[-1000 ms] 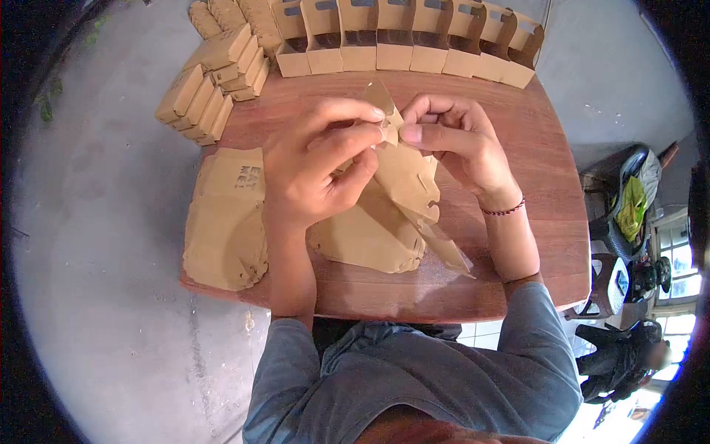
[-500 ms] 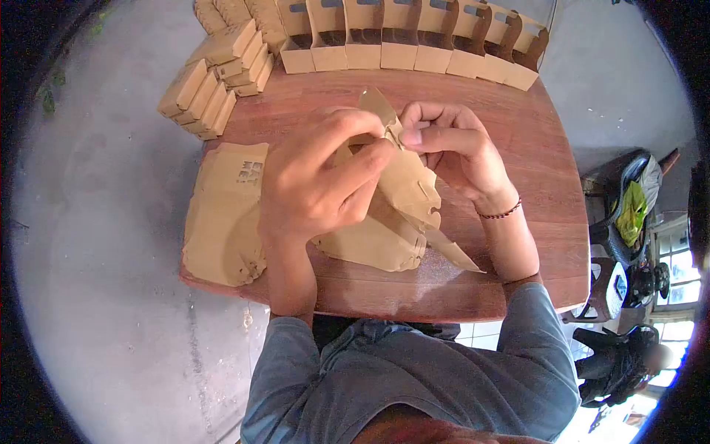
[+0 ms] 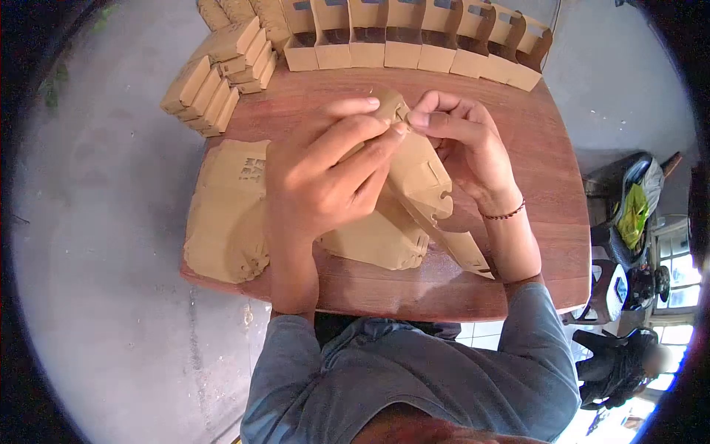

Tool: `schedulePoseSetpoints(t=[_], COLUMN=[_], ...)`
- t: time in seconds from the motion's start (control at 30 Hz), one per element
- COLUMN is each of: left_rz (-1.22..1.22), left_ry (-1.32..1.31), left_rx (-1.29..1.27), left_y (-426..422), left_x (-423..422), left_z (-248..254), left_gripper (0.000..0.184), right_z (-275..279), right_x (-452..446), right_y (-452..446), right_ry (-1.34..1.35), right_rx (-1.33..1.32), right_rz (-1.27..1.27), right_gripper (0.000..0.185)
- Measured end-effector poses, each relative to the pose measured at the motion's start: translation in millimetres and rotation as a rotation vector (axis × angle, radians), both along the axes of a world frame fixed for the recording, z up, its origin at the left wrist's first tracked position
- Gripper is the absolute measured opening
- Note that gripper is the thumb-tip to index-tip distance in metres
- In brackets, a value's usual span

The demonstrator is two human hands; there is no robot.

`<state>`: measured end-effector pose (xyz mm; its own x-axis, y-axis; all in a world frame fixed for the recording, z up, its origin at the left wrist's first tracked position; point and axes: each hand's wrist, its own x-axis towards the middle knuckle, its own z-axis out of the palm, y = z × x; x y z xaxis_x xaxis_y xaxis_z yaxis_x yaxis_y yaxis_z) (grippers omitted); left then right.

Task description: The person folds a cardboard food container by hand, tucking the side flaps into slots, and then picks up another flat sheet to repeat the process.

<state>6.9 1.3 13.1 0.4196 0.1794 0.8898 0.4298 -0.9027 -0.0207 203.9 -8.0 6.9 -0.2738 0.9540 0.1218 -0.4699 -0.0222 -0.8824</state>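
Together, the left hand point(image 3: 388, 118) and right hand point(image 3: 416, 122) are pinching a folded cardboard piece point(image 3: 421, 174) between nearly closed fingertips above the tabletop point(image 3: 518, 163).

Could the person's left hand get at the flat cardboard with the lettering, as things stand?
Probably yes, if it first lets go: the left hand is pinching the folded cardboard piece. The lettered flat cardboard lies close by its forearm, with nothing visible on top.
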Motion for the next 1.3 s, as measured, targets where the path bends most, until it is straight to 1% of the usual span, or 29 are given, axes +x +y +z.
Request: schedulePoseSetpoints(t=[0.07,0.17,0.3,0.37,0.4,0.47,0.5,0.57,0.6,0.67,0.7,0.77,0.8,0.87,0.9,0.97,1.0,1.07,1.1,1.17,1.2,1.27,1.3], left_rz=[0.032,0.007,0.009,0.071,0.069,0.075,0.068,0.094,0.09,0.129,0.13,0.169,0.172,0.16,0.162,0.058,0.063,0.038,0.041,-0.138,-0.137,-0.151,-0.151], left_ry=[0.002,-0.009,-0.07,-0.054,-0.056,-0.067,-0.069,-0.11,-0.11,-0.07,-0.072,-0.059,-0.061,-0.112,-0.115,-0.271,-0.273,-0.309,-0.31,-0.313,-0.314,-0.265,-0.266], left_rx=[-0.008,0.037,0.014,0.08,0.082,0.026,0.028,-0.115,-0.112,0.023,0.027,0.04,0.041,-0.009,-0.008,-0.201,-0.2,-0.389,-0.389,-0.292,-0.292,-0.227,-0.229], left_y=[-2,5,11,12,12,11,10,7,9,14,14,14,13,11,12,14,15,17,21,30,33,35,35], left_x=[1,2,1,1,2,4,5,8,9,11,14,20,23,27,27,25,22,16,14,13,13,13,13], left_z=[3,0,-8,-5,-4,-3,-4,-6,-8,-11,-11,-11,-11,-11,-11,-12,-11,-10,-8,-7,-8,-10,-11], left_gripper=[0.036,0.034,0.032,0.03,0.03,0.028,0.028,0.027,0.027,0.03,0.03,0.035,0.035,0.031,0.031,0.029,0.029,0.032,0.032,0.027,0.027,0.02,0.02], right_z=[3,7,0,-2,-1,2,1,-4,-4,-2,0,3,2,-2,-3,-5,-5,-6,-7,-8,-9,-6,-5], right_x=[-2,-2,2,3,1,-4,-2,1,-1,-10,-13,-17,-17,-15,-16,-18,-19,-23,-24,-22,-21,-18,-18], right_y=[-3,-6,-1,1,1,-2,-1,3,2,-3,-6,-10,-8,-6,-6,-8,-10,-13,-14,-16,-17,-19,-19], right_ry=[0.03,0.03,-0.006,0.062,0.061,0.034,0.033,0.039,0.039,-0.085,-0.086,-0.099,-0.101,-0.1,-0.103,-0.221,-0.222,-0.368,-0.331,-0.378,-0.427,-0.462,-0.498], right_rx=[0.001,0.007,0.004,-0.002,0.0,-0.034,-0.032,0.042,0.046,0.13,0.134,0.206,0.208,0.248,0.25,0.296,0.298,0.353,0.353,0.403,0.454,0.456,0.461], right_rz=[-0.079,-0.092,-0.087,0.014,0.012,-0.083,-0.09,-0.013,-0.017,-0.248,-0.247,-0.411,-0.408,-0.423,-0.421,-0.441,-0.436,-0.461,-0.468,-0.477,-0.487,-0.488,-0.489], right_gripper=[0.005,0.006,0.006,0.006,0.006,0.006,0.006,0.008,0.008,0.012,0.012,0.021,0.021,0.031,0.031,0.028,0.028,0.023,0.018,0.018,0.018,0.017,0.017])
